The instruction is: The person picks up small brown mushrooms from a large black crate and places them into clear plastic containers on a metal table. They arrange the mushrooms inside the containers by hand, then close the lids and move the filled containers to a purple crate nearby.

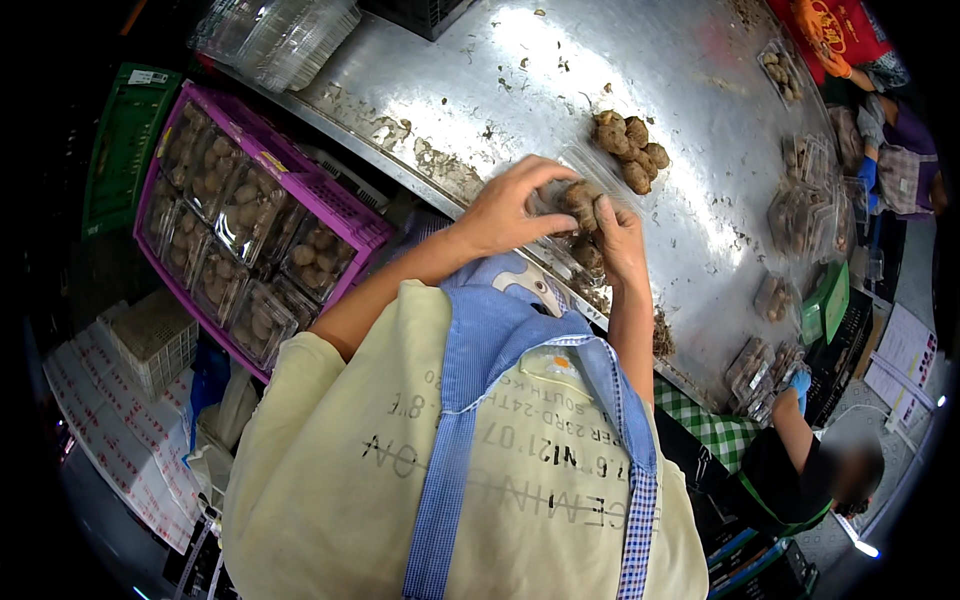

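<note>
My left hand [510, 210] curves its fingers and thumb round the left end of a clear plastic tray [577, 160] on the steel table's near edge. My right hand [618, 235] pinches a lumpy brown piece of produce [582, 205] over that tray, thumb on its right side. More brown pieces [588, 255] lie just below, partly hidden by my hands. Beyond them a small heap of similar knobbly produce [628, 148] rests on the steel table [710, 200], among scattered dirt.
A purple crate [330, 200] of filled clamshells stands left, near stacked empty clamshells [265, 40] and a green crate [120, 140]. Filled packs [800, 215] line the table's right side. Co-workers in gloves are at top right [905, 160] and lower right [790, 470].
</note>
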`<state>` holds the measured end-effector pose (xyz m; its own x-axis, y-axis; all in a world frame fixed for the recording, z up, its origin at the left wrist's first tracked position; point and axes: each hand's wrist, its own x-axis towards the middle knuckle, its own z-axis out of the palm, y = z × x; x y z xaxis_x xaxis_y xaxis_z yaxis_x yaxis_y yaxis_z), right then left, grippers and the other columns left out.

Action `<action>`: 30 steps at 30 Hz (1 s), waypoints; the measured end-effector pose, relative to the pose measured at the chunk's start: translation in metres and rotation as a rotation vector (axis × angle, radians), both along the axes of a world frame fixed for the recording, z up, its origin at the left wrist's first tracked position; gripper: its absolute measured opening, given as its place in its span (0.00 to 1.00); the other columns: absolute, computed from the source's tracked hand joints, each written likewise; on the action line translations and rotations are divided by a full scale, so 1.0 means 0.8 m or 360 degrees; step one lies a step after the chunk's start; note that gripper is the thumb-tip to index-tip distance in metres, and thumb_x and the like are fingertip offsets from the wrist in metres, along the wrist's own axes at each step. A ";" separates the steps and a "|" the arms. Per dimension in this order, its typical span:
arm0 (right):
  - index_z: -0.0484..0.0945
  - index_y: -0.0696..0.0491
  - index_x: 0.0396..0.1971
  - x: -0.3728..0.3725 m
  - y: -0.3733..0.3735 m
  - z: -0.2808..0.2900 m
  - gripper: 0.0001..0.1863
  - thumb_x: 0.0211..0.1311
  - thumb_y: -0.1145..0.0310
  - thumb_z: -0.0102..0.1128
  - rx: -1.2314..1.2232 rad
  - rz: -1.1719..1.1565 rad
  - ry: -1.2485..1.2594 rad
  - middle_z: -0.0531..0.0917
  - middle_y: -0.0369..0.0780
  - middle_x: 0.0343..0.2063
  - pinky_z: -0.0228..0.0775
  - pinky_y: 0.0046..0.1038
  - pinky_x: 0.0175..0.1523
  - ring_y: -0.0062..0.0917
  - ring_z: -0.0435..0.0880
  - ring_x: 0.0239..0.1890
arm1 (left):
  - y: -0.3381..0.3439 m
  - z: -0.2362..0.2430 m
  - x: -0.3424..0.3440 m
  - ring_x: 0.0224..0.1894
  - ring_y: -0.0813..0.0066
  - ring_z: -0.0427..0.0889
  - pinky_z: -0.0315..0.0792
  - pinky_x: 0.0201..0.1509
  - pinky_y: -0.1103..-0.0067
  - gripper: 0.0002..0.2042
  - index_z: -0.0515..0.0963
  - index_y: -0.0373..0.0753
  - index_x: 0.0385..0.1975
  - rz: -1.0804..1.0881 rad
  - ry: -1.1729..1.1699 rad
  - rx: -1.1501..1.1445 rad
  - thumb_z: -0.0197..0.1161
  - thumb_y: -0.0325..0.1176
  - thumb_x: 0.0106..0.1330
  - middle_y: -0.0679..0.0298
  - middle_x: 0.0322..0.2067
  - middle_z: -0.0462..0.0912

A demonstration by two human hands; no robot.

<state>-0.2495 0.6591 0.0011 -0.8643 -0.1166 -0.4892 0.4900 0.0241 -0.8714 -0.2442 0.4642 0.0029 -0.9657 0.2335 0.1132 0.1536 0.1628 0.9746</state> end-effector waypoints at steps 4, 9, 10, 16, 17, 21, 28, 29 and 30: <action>0.80 0.60 0.35 0.009 -0.003 -0.004 0.23 0.62 0.51 0.54 -0.0154 -0.0034 -0.0009 0.80 0.35 0.29 0.67 0.22 0.42 0.17 0.74 0.33 | 0.002 0.008 -0.001 0.42 0.79 0.74 0.72 0.39 0.80 0.21 0.71 0.38 0.48 -0.0225 -0.0541 0.0195 0.67 0.30 0.53 0.63 0.42 0.76; 0.74 0.57 0.37 0.012 0.000 -0.012 0.18 0.64 0.55 0.53 -0.0475 -0.0015 0.0033 0.79 0.38 0.36 0.69 0.29 0.46 0.23 0.76 0.39 | -0.004 -0.017 0.001 0.45 0.74 0.75 0.73 0.47 0.76 0.19 0.63 0.35 0.50 -0.0143 -0.0918 0.1194 0.56 0.25 0.58 0.59 0.43 0.75; 0.73 0.56 0.36 0.012 0.000 -0.009 0.16 0.64 0.56 0.54 -0.0456 0.0029 0.0072 0.78 0.38 0.36 0.70 0.30 0.45 0.23 0.76 0.39 | -0.009 -0.015 0.000 0.45 0.73 0.75 0.73 0.47 0.76 0.18 0.63 0.35 0.50 -0.0162 -0.0959 0.1272 0.54 0.25 0.58 0.59 0.44 0.74; 0.67 0.53 0.34 0.015 -0.008 0.002 0.14 0.63 0.58 0.55 -0.0538 0.0134 0.0187 0.74 0.38 0.33 0.70 0.28 0.44 0.23 0.75 0.38 | -0.009 -0.022 0.001 0.39 0.75 0.77 0.74 0.41 0.78 0.17 0.66 0.35 0.50 -0.0245 -0.1070 0.1307 0.51 0.27 0.61 0.60 0.40 0.75; 0.66 0.52 0.34 0.015 -0.012 0.006 0.14 0.62 0.58 0.55 -0.0540 0.0136 0.0211 0.74 0.38 0.33 0.70 0.28 0.44 0.24 0.75 0.37 | -0.007 -0.015 0.002 0.37 0.77 0.77 0.74 0.40 0.80 0.16 0.66 0.35 0.51 -0.0235 -0.1072 0.1183 0.52 0.28 0.62 0.62 0.38 0.76; 0.63 0.52 0.34 0.016 -0.015 0.008 0.16 0.63 0.55 0.54 -0.0359 0.0167 0.0178 0.73 0.38 0.29 0.71 0.26 0.39 0.24 0.76 0.31 | -0.005 -0.006 0.002 0.33 0.83 0.76 0.73 0.34 0.85 0.18 0.70 0.36 0.52 -0.0249 -0.1008 0.0765 0.57 0.34 0.64 0.67 0.33 0.78; 0.63 0.56 0.36 0.019 -0.015 0.015 0.16 0.69 0.56 0.44 -0.0163 0.0256 0.0242 0.76 0.40 0.26 0.68 0.19 0.25 0.20 0.77 0.21 | 0.003 -0.022 0.010 0.30 0.86 0.76 0.72 0.33 0.86 0.16 0.73 0.35 0.48 -0.0241 -0.0955 0.0649 0.59 0.37 0.64 0.66 0.34 0.79; 0.63 0.56 0.36 0.019 -0.018 0.018 0.16 0.69 0.56 0.42 -0.0117 0.0253 0.0247 0.76 0.40 0.26 0.67 0.18 0.23 0.19 0.76 0.20 | 0.001 -0.021 0.008 0.29 0.86 0.76 0.72 0.32 0.86 0.16 0.74 0.35 0.47 -0.0247 -0.0991 0.0635 0.59 0.38 0.64 0.67 0.33 0.79; 0.63 0.56 0.37 0.018 -0.016 0.019 0.16 0.69 0.56 0.42 -0.0064 0.0271 0.0213 0.76 0.40 0.26 0.66 0.17 0.23 0.18 0.76 0.20 | -0.002 -0.020 0.007 0.28 0.86 0.76 0.72 0.31 0.86 0.16 0.74 0.35 0.46 -0.0253 -0.1027 0.0621 0.59 0.38 0.64 0.67 0.32 0.79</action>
<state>-0.2349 0.6464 0.0159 -0.8875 -0.2838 -0.3632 0.3614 0.0606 -0.9304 -0.2386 0.4628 -0.0131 -0.8265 0.4339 -0.3587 -0.4723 -0.1875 0.8613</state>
